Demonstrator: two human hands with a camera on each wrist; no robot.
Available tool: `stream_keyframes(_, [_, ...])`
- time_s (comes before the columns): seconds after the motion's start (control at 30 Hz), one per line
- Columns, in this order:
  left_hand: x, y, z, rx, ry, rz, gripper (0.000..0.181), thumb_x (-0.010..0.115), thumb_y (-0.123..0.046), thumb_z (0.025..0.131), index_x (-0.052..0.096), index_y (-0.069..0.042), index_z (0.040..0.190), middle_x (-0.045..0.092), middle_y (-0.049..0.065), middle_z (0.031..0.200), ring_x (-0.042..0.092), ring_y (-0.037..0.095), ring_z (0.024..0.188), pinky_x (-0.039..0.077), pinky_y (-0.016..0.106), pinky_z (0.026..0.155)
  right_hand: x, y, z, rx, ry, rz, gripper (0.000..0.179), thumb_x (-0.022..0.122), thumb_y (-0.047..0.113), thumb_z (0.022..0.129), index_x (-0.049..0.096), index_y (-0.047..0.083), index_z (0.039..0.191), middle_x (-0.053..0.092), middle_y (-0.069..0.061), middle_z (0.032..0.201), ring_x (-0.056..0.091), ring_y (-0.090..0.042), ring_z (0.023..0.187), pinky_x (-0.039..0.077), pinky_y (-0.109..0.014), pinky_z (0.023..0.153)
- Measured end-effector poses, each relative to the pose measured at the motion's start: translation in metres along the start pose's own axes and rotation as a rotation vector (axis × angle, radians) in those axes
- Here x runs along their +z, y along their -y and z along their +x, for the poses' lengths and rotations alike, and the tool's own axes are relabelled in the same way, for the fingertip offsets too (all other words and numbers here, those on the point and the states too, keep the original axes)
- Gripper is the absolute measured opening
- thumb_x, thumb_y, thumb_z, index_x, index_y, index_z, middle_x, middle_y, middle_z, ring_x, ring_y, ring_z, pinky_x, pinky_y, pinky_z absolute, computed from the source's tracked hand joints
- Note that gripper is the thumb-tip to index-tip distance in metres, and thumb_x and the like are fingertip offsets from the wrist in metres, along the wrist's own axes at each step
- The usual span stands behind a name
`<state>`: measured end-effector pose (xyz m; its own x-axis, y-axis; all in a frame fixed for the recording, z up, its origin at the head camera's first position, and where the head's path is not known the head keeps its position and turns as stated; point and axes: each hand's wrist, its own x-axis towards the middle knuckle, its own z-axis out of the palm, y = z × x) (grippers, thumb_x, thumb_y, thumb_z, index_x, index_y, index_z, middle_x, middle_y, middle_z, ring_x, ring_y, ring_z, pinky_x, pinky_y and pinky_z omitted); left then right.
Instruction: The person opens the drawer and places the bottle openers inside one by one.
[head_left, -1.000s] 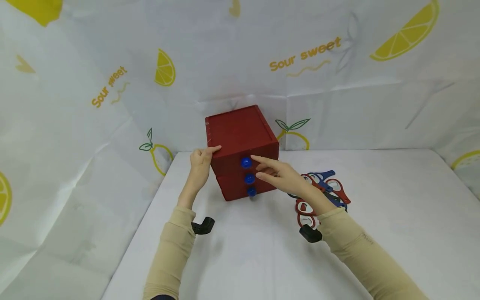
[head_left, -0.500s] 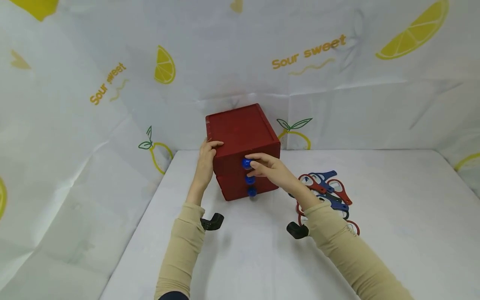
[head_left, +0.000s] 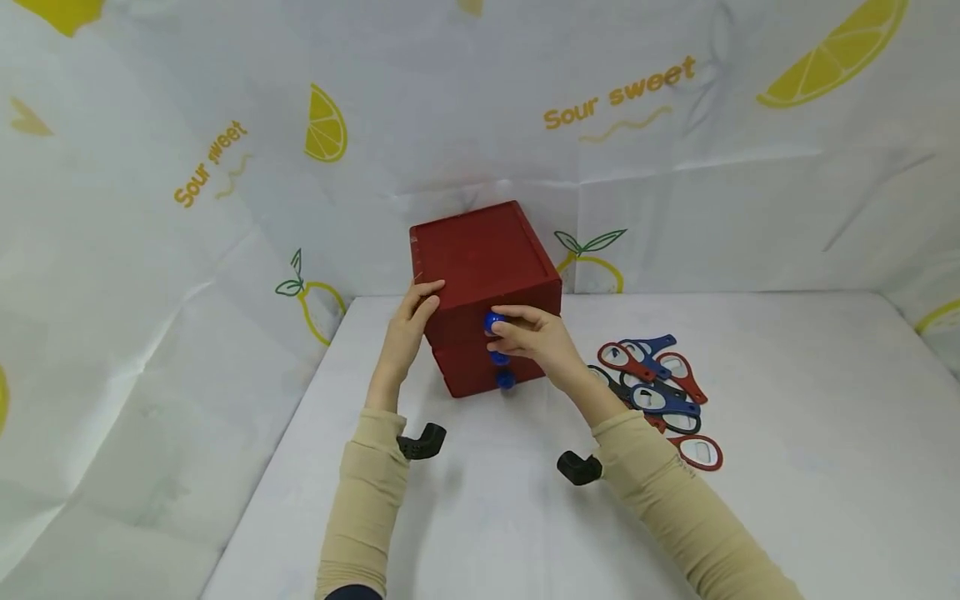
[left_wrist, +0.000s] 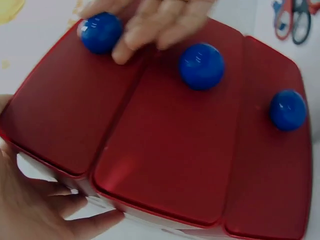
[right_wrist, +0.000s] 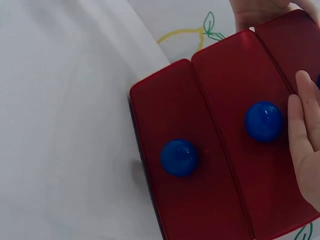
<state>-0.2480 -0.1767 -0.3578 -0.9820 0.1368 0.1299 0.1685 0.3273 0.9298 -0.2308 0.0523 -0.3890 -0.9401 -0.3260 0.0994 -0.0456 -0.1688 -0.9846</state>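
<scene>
A red three-drawer box [head_left: 480, 258] with round blue knobs stands at the back of the white table. The right hand [head_left: 536, 337] pinches the top blue knob [left_wrist: 101, 33] between thumb and fingers; its other fingers hang near the middle knob [left_wrist: 202, 66]. Below, the bottom knob [right_wrist: 179, 157] is untouched. My left hand [head_left: 405, 329] rests at the box's upper left edge, one finger over the top. In the left wrist view its fingers [left_wrist: 75, 212] lie fairly straight along the box's side. All three drawer fronts look flush.
Right of the box lies a pile of flat red, blue and black handled pieces with oval rings [head_left: 660, 392]. A white sheet printed with lemons [head_left: 450, 125] hangs behind and at the left. Black camera mounts [head_left: 579, 468] stick out from both wrists.
The right hand has moved left from beside the top knob and closed its thumb and fingers on it. The left hand has shifted slightly along the box's edge. The box has stayed put.
</scene>
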Motion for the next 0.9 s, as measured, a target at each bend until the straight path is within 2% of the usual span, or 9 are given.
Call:
stream_keyframes(0.1, [-0.002,-0.003,0.001,0.003,0.023,-0.057,0.037,0.047,-0.043,0.095,0.052,-0.03,0.129,0.031,-0.004,0.15,0.039,0.021,0.131,0.037,0.046,0.103,0.003,-0.001,0.0,-0.017,-0.042,-0.003,0.04,0.065,0.029,0.087,0.059,0.013,0.123,0.07,0.006,0.095,0.071,-0.014,0.083,0.054,-0.03,0.083])
stream_keyframes(0.2, [-0.005,-0.007,0.002,-0.008,0.039,-0.073,0.038,0.047,-0.045,0.094,0.052,-0.03,0.128,0.036,-0.004,0.146,0.048,0.024,0.119,0.041,0.045,0.096,0.005,-0.001,0.0,-0.04,-0.062,-0.013,0.04,0.066,0.029,0.086,0.06,0.013,0.123,0.069,0.006,0.095,0.07,-0.013,0.082,0.054,-0.029,0.082])
stream_keyframes(0.33, [-0.008,-0.01,0.001,-0.032,0.055,-0.058,0.039,0.043,-0.045,0.096,0.05,-0.028,0.131,0.037,0.0,0.145,0.047,0.024,0.12,0.041,0.046,0.096,0.006,0.0,-0.001,-0.035,-0.052,-0.015,0.042,0.067,0.027,0.085,0.059,0.013,0.124,0.068,0.004,0.095,0.07,-0.012,0.082,0.053,-0.028,0.084])
stream_keyframes(0.43, [-0.007,-0.019,-0.005,-0.041,0.076,-0.045,0.042,0.036,-0.043,0.099,0.046,-0.024,0.135,0.041,0.007,0.142,0.047,0.027,0.121,0.04,0.049,0.097,0.006,0.001,-0.004,-0.019,-0.038,-0.043,0.043,0.068,0.024,0.085,0.058,0.013,0.125,0.067,0.003,0.095,0.07,-0.012,0.083,0.053,-0.028,0.086])
stream_keyframes(0.6, [-0.006,-0.033,-0.014,-0.06,0.115,-0.048,0.046,0.027,-0.044,0.101,0.04,-0.023,0.14,0.032,0.005,0.148,0.042,0.027,0.127,0.037,0.054,0.099,0.005,0.004,-0.01,0.011,-0.051,-0.1,0.043,0.069,0.029,0.084,0.06,0.015,0.124,0.069,0.007,0.094,0.069,-0.01,0.086,0.05,-0.028,0.091])
stream_keyframes(0.77, [-0.008,-0.034,-0.013,-0.062,0.146,-0.077,0.043,0.036,-0.04,0.099,0.04,-0.023,0.138,0.025,0.003,0.151,0.036,0.027,0.133,0.036,0.058,0.099,0.007,0.007,-0.017,0.037,-0.079,-0.106,0.044,0.071,0.031,0.081,0.062,0.016,0.121,0.07,0.008,0.095,0.069,-0.01,0.087,0.05,-0.026,0.09])
stream_keyframes(0.9, [-0.011,-0.033,-0.013,-0.07,0.155,-0.079,0.042,0.043,-0.036,0.098,0.04,-0.024,0.138,0.021,0.001,0.153,0.034,0.027,0.134,0.036,0.057,0.1,0.009,0.008,-0.026,0.05,-0.085,-0.119,0.045,0.073,0.032,0.08,0.062,0.016,0.12,0.07,0.008,0.095,0.069,-0.011,0.087,0.051,-0.031,0.091])
